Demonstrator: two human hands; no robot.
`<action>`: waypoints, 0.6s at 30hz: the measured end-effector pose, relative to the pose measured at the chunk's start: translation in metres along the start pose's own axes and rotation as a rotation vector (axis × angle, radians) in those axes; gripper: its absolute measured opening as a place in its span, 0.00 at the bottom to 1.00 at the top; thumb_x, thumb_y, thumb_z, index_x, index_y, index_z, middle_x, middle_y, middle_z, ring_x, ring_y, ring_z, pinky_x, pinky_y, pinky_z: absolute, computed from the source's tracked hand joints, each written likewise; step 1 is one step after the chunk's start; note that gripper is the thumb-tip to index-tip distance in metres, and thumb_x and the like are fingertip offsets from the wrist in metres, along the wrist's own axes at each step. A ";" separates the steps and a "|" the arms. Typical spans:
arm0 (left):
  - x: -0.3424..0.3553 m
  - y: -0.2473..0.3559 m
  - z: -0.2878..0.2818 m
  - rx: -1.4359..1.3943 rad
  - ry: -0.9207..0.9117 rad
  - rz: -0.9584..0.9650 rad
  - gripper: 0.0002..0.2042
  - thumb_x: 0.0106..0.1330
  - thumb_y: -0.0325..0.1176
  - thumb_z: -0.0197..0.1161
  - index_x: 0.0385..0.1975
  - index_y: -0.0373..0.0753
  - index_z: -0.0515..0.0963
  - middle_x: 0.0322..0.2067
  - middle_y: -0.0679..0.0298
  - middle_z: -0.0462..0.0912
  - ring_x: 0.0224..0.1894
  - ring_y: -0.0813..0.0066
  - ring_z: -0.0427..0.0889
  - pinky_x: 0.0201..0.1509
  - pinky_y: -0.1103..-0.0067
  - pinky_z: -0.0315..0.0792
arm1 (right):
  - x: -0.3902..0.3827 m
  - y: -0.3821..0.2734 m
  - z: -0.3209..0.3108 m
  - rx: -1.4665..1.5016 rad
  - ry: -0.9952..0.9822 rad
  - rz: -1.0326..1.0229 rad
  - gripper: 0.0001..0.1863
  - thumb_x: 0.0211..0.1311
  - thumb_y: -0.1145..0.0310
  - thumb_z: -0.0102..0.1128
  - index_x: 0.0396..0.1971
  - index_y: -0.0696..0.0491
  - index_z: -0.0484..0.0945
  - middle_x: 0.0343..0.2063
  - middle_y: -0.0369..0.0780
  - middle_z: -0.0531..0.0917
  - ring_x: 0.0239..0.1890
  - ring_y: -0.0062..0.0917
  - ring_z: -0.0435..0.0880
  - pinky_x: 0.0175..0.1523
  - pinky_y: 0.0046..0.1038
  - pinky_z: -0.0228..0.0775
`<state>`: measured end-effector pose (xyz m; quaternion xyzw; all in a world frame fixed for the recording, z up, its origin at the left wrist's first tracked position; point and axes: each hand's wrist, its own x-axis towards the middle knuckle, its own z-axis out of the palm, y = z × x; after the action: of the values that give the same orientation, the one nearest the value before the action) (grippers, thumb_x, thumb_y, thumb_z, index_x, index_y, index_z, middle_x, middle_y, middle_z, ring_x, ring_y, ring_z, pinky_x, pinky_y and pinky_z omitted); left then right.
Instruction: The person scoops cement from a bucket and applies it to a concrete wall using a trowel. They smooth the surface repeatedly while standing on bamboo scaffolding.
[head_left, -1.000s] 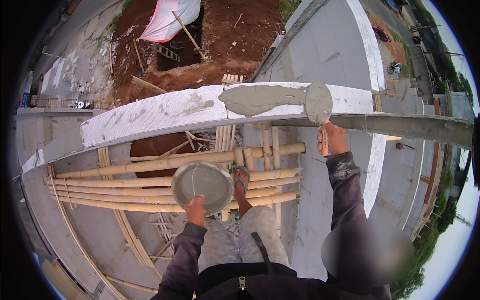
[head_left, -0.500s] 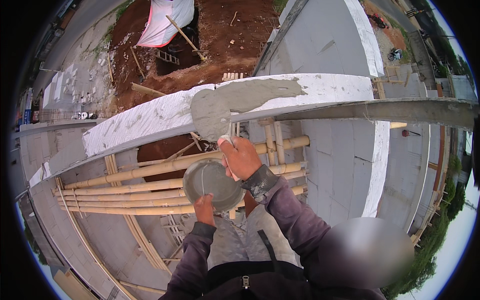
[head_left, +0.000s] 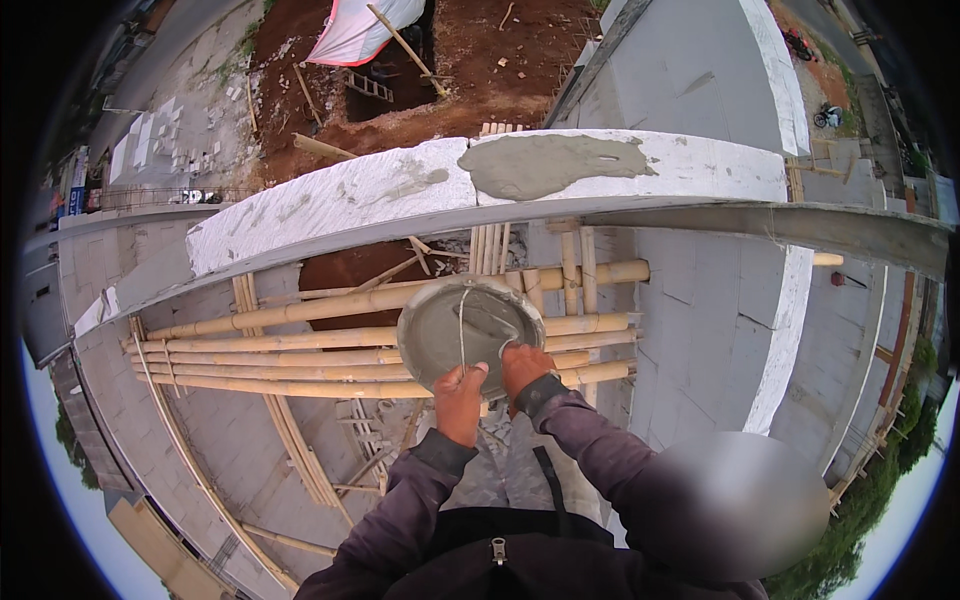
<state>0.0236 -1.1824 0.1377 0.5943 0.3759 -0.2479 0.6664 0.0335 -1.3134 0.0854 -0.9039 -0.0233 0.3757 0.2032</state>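
- Head view has the bucket (head_left: 404,340) right in front of the person, on the near side of the white blocks (head_left: 330,190); can't tell what, if anything, props it up from below.
- Left hand (head_left: 460,405) has its fingers curled tight round the thin cord (head_left: 462,325). If that slips, the bucket could tip and slop out mortar (head_left: 432,325).
- Right hand (head_left: 525,370) is a closed fist at the bucket's near right, seemingly round a trowel (head_left: 505,342), mostly hidden. Prying too hard could tilt everything.
- Bamboo poles (head_left: 280,340) have gaps, so anything dropped might fall right through.
- Far side, the mortar patch (head_left: 560,165) looks lumpy; left exposed, it'd probably stiffen.
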 end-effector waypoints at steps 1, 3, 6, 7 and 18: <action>-0.002 0.004 0.002 -0.031 -0.026 0.004 0.13 0.63 0.34 0.58 0.17 0.42 0.68 0.15 0.79 0.59 0.18 0.90 0.57 0.21 0.84 0.52 | 0.007 -0.001 0.010 0.004 0.008 0.029 0.13 0.51 0.63 0.59 0.30 0.58 0.79 0.32 0.50 0.82 0.38 0.42 0.82 0.46 0.39 0.74; 0.000 0.010 0.006 -0.022 -0.011 0.036 0.12 0.63 0.34 0.58 0.17 0.41 0.68 0.15 0.79 0.59 0.17 0.91 0.56 0.20 0.84 0.51 | 0.011 0.009 0.009 0.102 -0.007 0.040 0.15 0.50 0.60 0.61 0.28 0.58 0.79 0.31 0.52 0.81 0.38 0.45 0.81 0.45 0.41 0.73; 0.003 0.012 0.011 -0.022 -0.036 0.040 0.12 0.63 0.35 0.58 0.18 0.41 0.69 0.15 0.79 0.59 0.17 0.91 0.56 0.20 0.85 0.51 | -0.016 0.047 -0.032 0.238 0.068 -0.045 0.17 0.51 0.58 0.61 0.29 0.59 0.80 0.26 0.50 0.82 0.31 0.42 0.81 0.39 0.40 0.72; 0.005 0.011 0.013 -0.024 -0.052 0.036 0.12 0.63 0.35 0.58 0.18 0.41 0.69 0.15 0.79 0.59 0.17 0.91 0.56 0.20 0.85 0.51 | -0.026 0.061 -0.054 0.271 0.057 -0.070 0.17 0.51 0.58 0.61 0.29 0.60 0.80 0.25 0.49 0.82 0.29 0.41 0.81 0.38 0.39 0.72; 0.022 -0.006 0.024 -0.088 0.011 -0.003 0.12 0.62 0.35 0.59 0.18 0.42 0.70 0.16 0.78 0.61 0.19 0.90 0.57 0.22 0.85 0.52 | -0.036 0.146 -0.254 -0.128 0.617 -0.252 0.13 0.51 0.63 0.64 0.26 0.57 0.73 0.19 0.45 0.75 0.20 0.39 0.75 0.27 0.35 0.66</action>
<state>0.0367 -1.2043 0.1168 0.5650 0.3910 -0.2290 0.6895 0.1667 -1.5426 0.2146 -0.9759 -0.0958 0.0544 0.1886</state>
